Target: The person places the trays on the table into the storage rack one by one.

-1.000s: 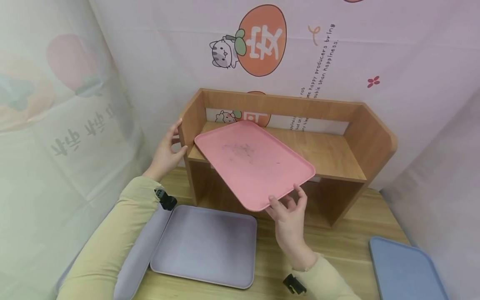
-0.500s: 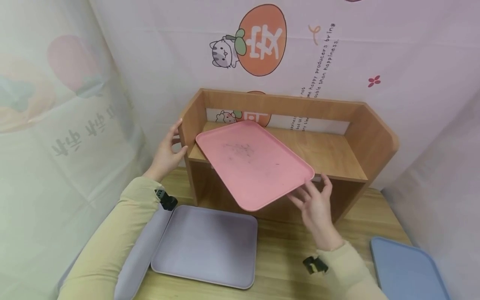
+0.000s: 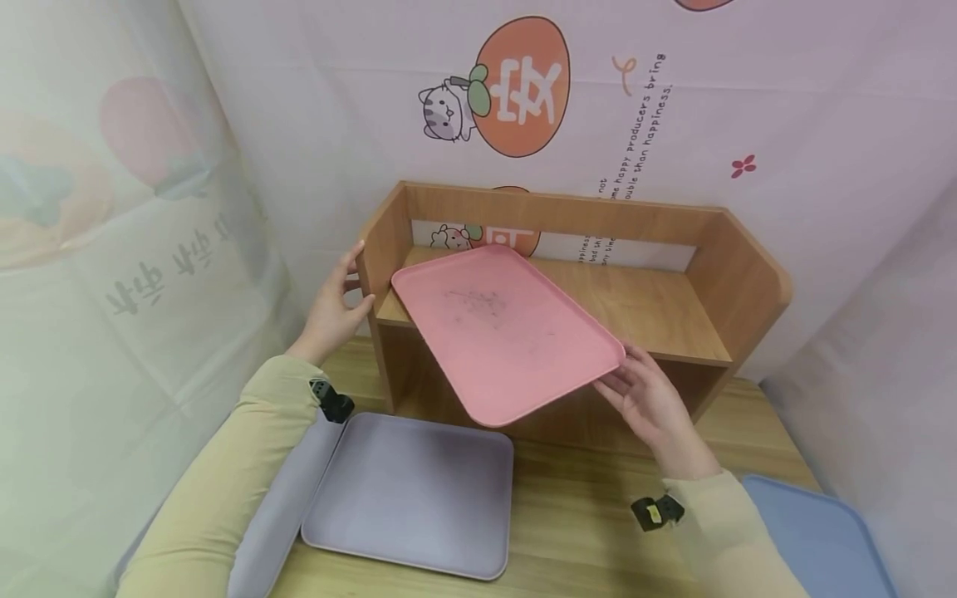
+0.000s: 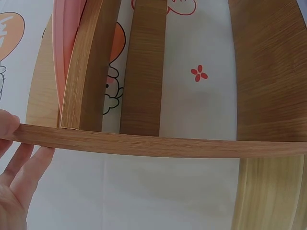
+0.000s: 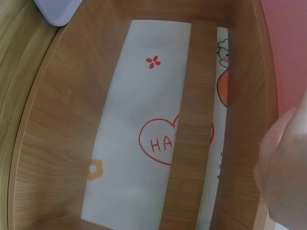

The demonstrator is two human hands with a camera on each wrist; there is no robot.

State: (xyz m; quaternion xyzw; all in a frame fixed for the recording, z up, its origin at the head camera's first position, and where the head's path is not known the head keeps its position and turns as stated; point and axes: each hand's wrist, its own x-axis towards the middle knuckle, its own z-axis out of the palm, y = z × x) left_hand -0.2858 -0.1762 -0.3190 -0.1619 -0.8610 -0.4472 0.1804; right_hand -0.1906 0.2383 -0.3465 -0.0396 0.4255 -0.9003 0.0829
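A pink tray (image 3: 516,340) with dark smudges lies slanted on the upper board of a wooden desktop shelf (image 3: 650,311), its near part jutting out past the front edge. My left hand (image 3: 329,311) grips the shelf's left side panel, thumb on one face and fingers on the other; the left wrist view shows that panel (image 4: 158,145) between them. At the tray's right corner, my right hand (image 3: 654,407) touches the edge with fairly straight fingers, some partly hidden beneath it. The right wrist view catches only part of this hand (image 5: 285,167), beside the pink tray (image 5: 288,52).
A purple tray (image 3: 411,498) lies on the wood-grain table (image 3: 561,531) before the shelf. Another purple tray (image 3: 280,515) is beside it, partly covered by the left sleeve. A blue tray (image 3: 815,523) sits at right, behind the right forearm. Printed cloth (image 3: 710,108) hangs behind.
My right hand has let go of the tray's near edge and slid right to its right corner. The tray's near end has shifted slightly left. My left hand has stayed put.
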